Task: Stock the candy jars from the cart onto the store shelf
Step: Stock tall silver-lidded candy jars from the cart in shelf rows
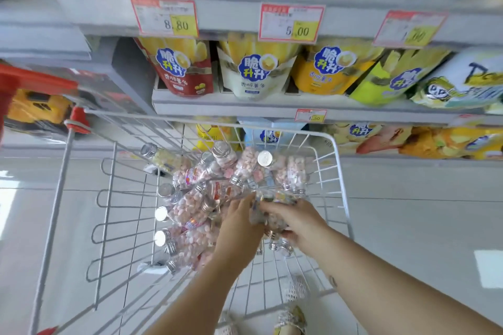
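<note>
A white wire cart (339, 160) holds a heap of several clear candy jars (190, 207) with silver caps, filled with pink and white sweets. Both my hands reach down into the basket. My right hand (295, 221) grips a jar (272, 221) from the side, fingers curled round it. My left hand (239, 221) lies against the same jar's left side, fingertips over it. Motion blur hides how the left fingers lie. The store shelf (272, 107) stands right behind the cart.
Snack bags (254, 68) fill the shelf rows, with price tags (291, 23) on the rails. A red cart handle (32, 80) and a yellow toy box (38, 109) sit at the left. White tiled floor (408, 226) lies to the right; my feet (290, 318) are under the basket.
</note>
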The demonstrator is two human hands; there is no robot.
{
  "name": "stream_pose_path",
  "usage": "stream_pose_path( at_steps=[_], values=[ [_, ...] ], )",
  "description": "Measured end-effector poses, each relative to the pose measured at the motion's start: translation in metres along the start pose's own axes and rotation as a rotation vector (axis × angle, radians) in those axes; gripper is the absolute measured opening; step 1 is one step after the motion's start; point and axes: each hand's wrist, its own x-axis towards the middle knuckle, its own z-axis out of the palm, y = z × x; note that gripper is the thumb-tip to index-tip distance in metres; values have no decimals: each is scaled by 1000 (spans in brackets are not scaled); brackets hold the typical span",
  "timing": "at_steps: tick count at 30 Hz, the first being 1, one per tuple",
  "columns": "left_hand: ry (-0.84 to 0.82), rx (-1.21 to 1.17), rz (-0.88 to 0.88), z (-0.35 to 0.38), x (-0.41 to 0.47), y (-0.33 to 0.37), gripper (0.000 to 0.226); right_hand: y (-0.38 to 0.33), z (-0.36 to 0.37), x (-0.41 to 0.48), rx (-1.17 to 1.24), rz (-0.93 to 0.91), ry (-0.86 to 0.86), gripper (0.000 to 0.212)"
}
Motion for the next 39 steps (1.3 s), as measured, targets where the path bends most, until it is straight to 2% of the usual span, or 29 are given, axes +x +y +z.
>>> stream_pose_path(
  at_steps=[3, 8, 12, 15, 19, 21, 23, 28, 31, 34, 37, 39],
  values=[
    [-5, -125, 47, -28, -24, 23, 64, -17, -7, -50, 50, -17, -78, 79],
    [-50, -243, 171, -104, -88, 90, 57, -71, -25, -164, 201, -30, -276, 60],
    [-69, -581, 134, -162, -142, 157, 41, -120, -41, -257, 252, -93, -407, 43],
    [-38, -858, 71, -192, -174, 201, 30, -151, -61, -315, 239, -138, -438, 31],
    [-10, -1043, 109, -215, -206, 251, 14, -182, -94, -373, 270, -190, -453, 11],
    [-12, -1102, 133, -225, -218, 276, 4, -193, -111, -398, 274, -236, -455, 15],
    [-18, -1139, 179, -235, -227, 299, 15, -204, -126, -421, 273, -326, -457, 26],
    [43, -1201, 269, -259, -233, 353, 54, -237, -156, -466, 128, -651, -337, 25],
    [-25, -1188, 370, -274, -233, 389, 36, -263, -169, -480, 66, -802, -226, 35],
    [-2, -1102, 430, -291, -222, 419, 15, -293, -174, -488, 100, -919, -120, 46],
    [80, -1076, 459, -303, -193, 443, 21, -324, -174, -483, 293, -1014, -77, 47],
    [100, -1123, 465, -308, -173, 459, 28, -345, -176, -476, 402, -1074, -60, 31]
  ],
)
